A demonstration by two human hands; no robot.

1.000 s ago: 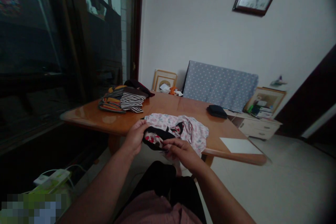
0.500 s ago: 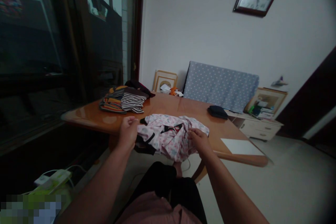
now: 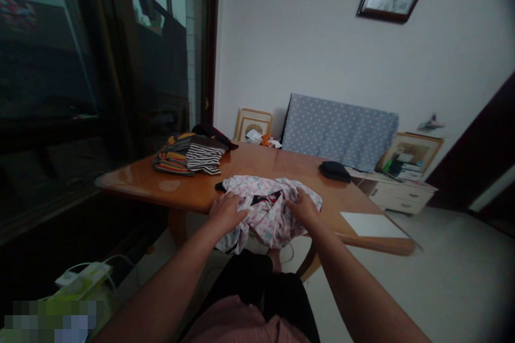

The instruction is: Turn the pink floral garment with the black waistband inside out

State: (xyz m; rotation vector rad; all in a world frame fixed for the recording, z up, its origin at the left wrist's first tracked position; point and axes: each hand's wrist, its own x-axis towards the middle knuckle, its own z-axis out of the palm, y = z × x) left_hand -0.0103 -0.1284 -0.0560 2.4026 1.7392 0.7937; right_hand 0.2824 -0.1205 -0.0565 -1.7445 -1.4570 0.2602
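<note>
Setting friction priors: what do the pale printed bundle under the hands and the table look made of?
Pale printed bundle: soft, thin fabric, matte, maybe cotton-like; it bunches in loose folds and droops over the near edge. Fibre can't be told.

Table: probably wood, orange-brown, glossy, perhaps varnished; the top shows pale reflections. Solid or veneer is unclear.

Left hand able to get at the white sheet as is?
Probably not directly: the left hand is on the patterned cloth, and the right hand lies between it and the white sheet on the table.
</note>
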